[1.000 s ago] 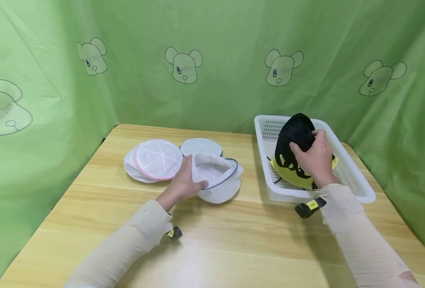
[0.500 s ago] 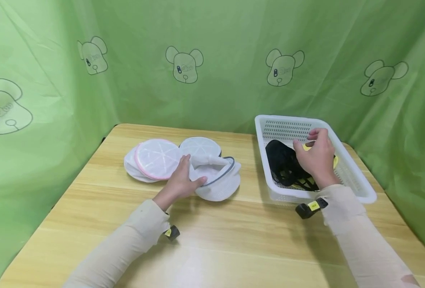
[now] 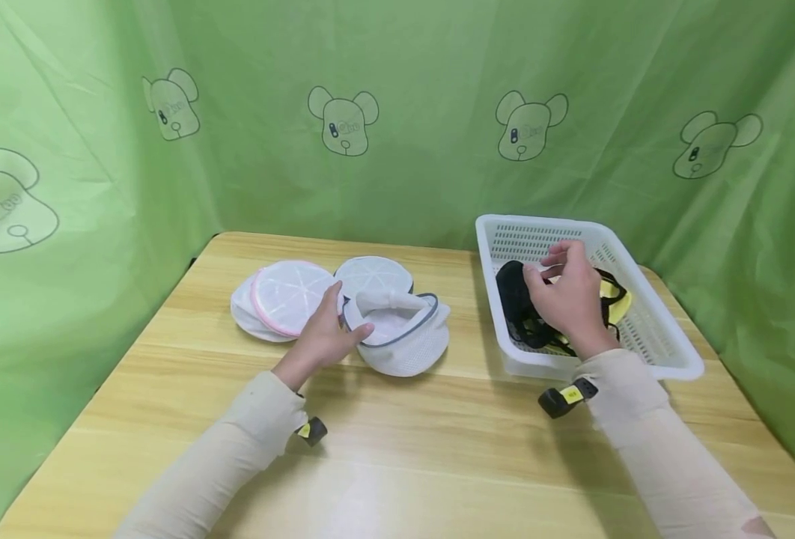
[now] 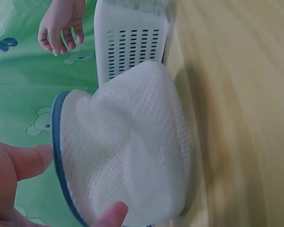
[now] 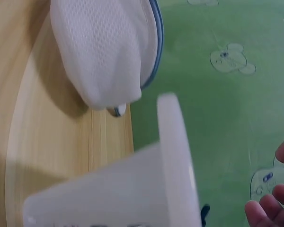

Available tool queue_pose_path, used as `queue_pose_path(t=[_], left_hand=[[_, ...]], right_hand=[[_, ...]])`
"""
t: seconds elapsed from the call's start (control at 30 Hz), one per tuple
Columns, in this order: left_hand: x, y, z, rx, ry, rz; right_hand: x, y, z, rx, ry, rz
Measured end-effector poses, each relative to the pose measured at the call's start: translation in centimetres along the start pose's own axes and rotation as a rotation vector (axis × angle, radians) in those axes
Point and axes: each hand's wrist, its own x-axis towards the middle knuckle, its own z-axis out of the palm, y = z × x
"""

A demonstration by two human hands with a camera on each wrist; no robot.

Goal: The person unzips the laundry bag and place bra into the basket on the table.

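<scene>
A white mesh laundry bag (image 3: 404,348) with a grey-blue zipper rim stands on the table, its mouth gaping upward. My left hand (image 3: 320,337) is at its left edge, thumb and fingers spread apart; in the left wrist view a fingertip (image 4: 114,213) lies in front of the mesh. Over the white basket (image 3: 653,322) hovers my right hand (image 3: 569,299), fingers loosely bent and holding nothing. Beneath it lie a black bra (image 3: 515,292) with thin straps and a yellow cup-shaped piece (image 3: 620,307), both partly hidden by the hand.
Left of the gaping bag lies a flat round mesh bag with a pink rim (image 3: 293,296). Behind, a dark-rimmed round bag (image 3: 373,277) lies flat. A green curtain (image 3: 431,187) hangs behind the wooden table (image 3: 397,464).
My right hand has let the black bra drop into the basket and has shifted slightly left above it. My left hand has drawn a little left along the bag's edge.
</scene>
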Motion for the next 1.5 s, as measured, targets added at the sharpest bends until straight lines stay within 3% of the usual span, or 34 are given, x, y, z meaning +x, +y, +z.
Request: queue_pose_path(t=[0.17,0.27,0.4,0.53,0.63,0.73,0.87,1.0,1.17,1.37,1.5], left_hand=[[0.0,-0.1,-1.0,-0.043,0.018,-0.039],[0.1,-0.1,-1.7,-0.069,0.060,-0.054],[0.1,-0.2,-2.9,-0.106,0.180,-0.062],[0.1,-0.4,-4.0,-0.132,0.342,-0.077],[0.2,-0.6,-4.7,-0.144,0.452,-0.115],[0.3,-0.8,-5.4,-0.155,0.519,-0.166],[0.6,-1.3,-6.2,-0.135,0.512,-0.239],[0.9,-2.0,-6.8,-0.081,0.418,-0.299],[1.6,-3.1,-7.1,-0.055,0.325,-0.375],[2.2,-4.2,-7.2,-0.029,0.344,-0.442],[2.4,-4.7,-7.3,-0.008,0.342,-0.476]], right_hand=[[-0.3,-1.2,0.9,0.035,-0.024,-0.052],[-0.5,-2.0,1.7,0.071,-0.049,-0.063],[-1.0,-3.3,3.0,0.111,-0.090,-0.086],[-1.5,-4.8,4.4,0.163,-0.107,-0.120],[-2.0,-6.1,5.7,0.222,-0.114,-0.147],[-2.7,-7.5,6.9,0.290,-0.154,-0.166],[-4.0,-9.1,8.4,0.368,-0.241,-0.202],[-5.3,-10.4,9.3,0.416,-0.373,-0.266],[-6.7,-11.9,10.3,0.443,-0.599,-0.316],[-8.1,-12.5,11.1,0.457,-0.847,-0.288],[-8.5,-12.0,11.6,0.417,-0.966,-0.272]])
